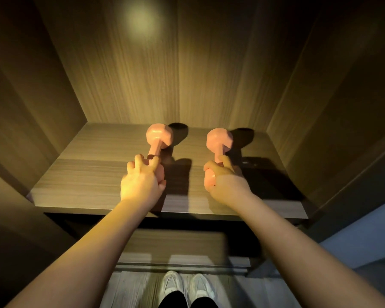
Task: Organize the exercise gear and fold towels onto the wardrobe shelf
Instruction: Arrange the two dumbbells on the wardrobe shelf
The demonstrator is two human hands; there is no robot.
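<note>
Two pink dumbbells lie on the wooden wardrobe shelf [82,174], pointing front to back, side by side. My left hand [140,183] covers the near head of the left dumbbell [158,138], fingers spread over it. My right hand [225,181] wraps the near end of the right dumbbell [218,141], fingers curled around the handle. The far heads of both dumbbells show and cast dark shadows to the right. No towels are in view.
The wardrobe's wooden back panel [187,74] and side walls [31,96] enclose the shelf. A lower shelf or drawer front [178,243] sits below. My white shoes [185,285] stand on the grey plank floor. A bright light spot falls on the back panel.
</note>
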